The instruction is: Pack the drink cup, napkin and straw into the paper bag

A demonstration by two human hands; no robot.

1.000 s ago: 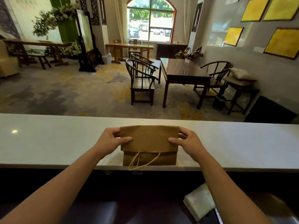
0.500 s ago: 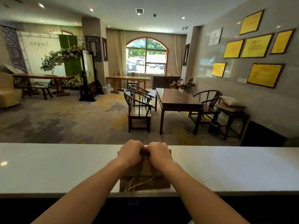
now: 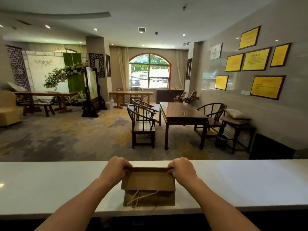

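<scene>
A brown paper bag (image 3: 148,180) stands on the white counter (image 3: 50,184), close to its near edge. Its top is folded over toward me, and a twine handle hangs down its front. My left hand (image 3: 115,169) pinches the left end of the fold. My right hand (image 3: 181,169) pinches the right end. Both fists are closed on the paper. No cup, napkin or straw shows in this view.
Beyond the counter lies a carpeted room with a dark wooden table (image 3: 183,112), round-backed chairs (image 3: 143,124), a small bin (image 3: 221,141) and framed yellow certificates (image 3: 266,86) on the right wall. A dark ledge runs below the counter's near edge.
My hands have slid apart from the middle of the fold to its two ends. The camera has tilted further upward, so more of the room shows.
</scene>
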